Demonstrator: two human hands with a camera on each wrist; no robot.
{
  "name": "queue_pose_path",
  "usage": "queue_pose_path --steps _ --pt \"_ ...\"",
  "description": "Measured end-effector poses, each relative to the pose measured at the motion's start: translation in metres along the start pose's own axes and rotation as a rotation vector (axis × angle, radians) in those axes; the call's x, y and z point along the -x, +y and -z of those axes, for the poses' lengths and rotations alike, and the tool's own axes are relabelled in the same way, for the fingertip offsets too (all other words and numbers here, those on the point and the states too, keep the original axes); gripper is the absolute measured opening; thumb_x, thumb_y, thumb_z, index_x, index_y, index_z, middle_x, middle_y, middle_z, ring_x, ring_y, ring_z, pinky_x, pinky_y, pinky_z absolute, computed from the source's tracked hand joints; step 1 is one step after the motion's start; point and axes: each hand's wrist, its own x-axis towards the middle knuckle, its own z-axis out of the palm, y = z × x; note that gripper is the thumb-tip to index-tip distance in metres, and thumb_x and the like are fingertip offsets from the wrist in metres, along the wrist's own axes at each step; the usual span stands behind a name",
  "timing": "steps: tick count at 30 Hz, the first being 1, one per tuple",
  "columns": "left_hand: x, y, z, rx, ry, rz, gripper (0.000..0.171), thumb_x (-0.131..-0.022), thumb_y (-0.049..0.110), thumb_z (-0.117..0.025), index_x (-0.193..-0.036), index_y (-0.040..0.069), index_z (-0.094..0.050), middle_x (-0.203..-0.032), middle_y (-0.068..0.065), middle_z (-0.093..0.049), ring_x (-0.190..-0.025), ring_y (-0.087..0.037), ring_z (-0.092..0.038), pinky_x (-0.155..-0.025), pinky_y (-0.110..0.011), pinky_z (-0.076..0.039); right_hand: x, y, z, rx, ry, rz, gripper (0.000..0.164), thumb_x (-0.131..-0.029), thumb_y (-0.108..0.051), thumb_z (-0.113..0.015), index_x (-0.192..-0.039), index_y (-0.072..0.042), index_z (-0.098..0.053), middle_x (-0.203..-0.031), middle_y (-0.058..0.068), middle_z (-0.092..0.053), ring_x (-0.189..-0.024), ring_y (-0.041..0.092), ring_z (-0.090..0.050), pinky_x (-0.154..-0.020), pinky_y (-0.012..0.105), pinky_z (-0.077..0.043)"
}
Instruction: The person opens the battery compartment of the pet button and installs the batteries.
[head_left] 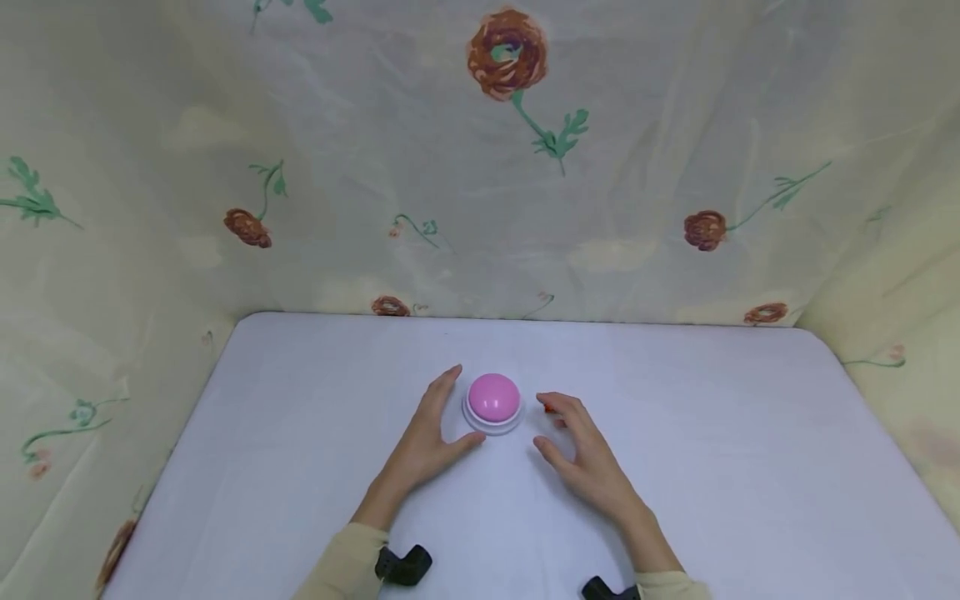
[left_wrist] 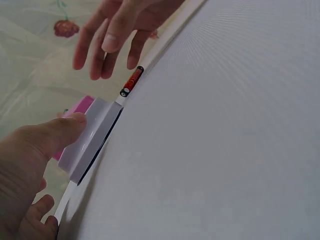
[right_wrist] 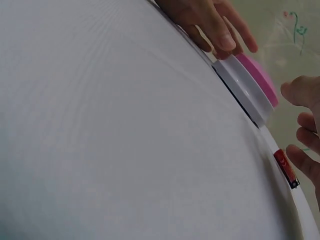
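Note:
A round push-button lamp with a pink dome and a white base (head_left: pixel 493 400) sits on the white table. My left hand (head_left: pixel 422 439) curves loosely around its left side, fingers spread, the thumb tip right at the base's near edge. To the right of the lamp, my right hand (head_left: pixel 588 454) hovers with relaxed fingers and thumb apart, holding nothing. A small red battery with dark ends (right_wrist: pixel 286 168) lies on the table beneath the right fingers. In the head view those fingers hide most of it.
The white table (head_left: pixel 300 400) has rounded far corners. Pale curtains with a flower print (head_left: pixel 615 167) hang behind it and along both sides. Black wrist straps or mounts (head_left: pixel 405 567) show by the beige sleeves (head_left: pixel 341 567).

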Motion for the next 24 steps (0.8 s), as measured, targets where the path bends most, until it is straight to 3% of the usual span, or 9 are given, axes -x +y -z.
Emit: queue_pose_path --steps 4,8,16,24 --pt "-0.003 0.002 -0.002 -0.018 0.010 -0.005 0.095 -0.075 0.036 -0.079 -0.150 0.021 -0.023 -0.152 -0.004 -0.032 -0.141 -0.024 -0.031 -0.110 -0.053 -0.033 -0.004 -0.002 -0.008 -0.008 0.002 0.020 0.058 -0.088 -0.010 -0.066 -0.140 -0.008 -0.041 -0.141 0.006 -0.043 -0.121 0.024 -0.048 -0.097 0.034 -0.045" --pt "-0.007 0.002 -0.004 -0.055 0.029 -0.026 0.095 -0.074 0.038 -0.079 -0.150 0.021 -0.025 -0.152 -0.004 -0.035 -0.140 -0.026 -0.034 -0.108 -0.060 -0.030 -0.007 -0.004 -0.015 -0.010 -0.007 -0.005 0.060 -0.089 -0.011 -0.064 -0.143 -0.011 -0.038 -0.146 0.011 -0.038 -0.127 0.023 -0.045 -0.098 0.037 -0.047" --pt "-0.010 -0.001 -0.008 -0.087 0.028 -0.052 0.098 -0.070 0.040 -0.081 -0.150 0.020 -0.027 -0.149 -0.007 -0.040 -0.137 -0.027 -0.038 -0.108 -0.056 -0.031 -0.017 -0.015 -0.026 -0.021 0.037 0.016 0.062 -0.084 0.000 -0.067 -0.140 -0.007 -0.042 -0.147 0.017 -0.037 -0.135 0.027 -0.038 -0.097 0.042 -0.047" --pt "-0.010 0.000 -0.008 -0.090 0.026 -0.045 0.098 -0.071 0.038 -0.081 -0.150 0.021 -0.026 -0.147 -0.009 -0.042 -0.136 -0.028 -0.039 -0.109 -0.056 -0.031 -0.018 -0.012 -0.032 -0.001 0.018 -0.007 0.065 -0.083 -0.003 -0.069 -0.141 -0.009 -0.041 -0.148 0.017 -0.036 -0.134 0.025 -0.040 -0.099 0.039 -0.047"
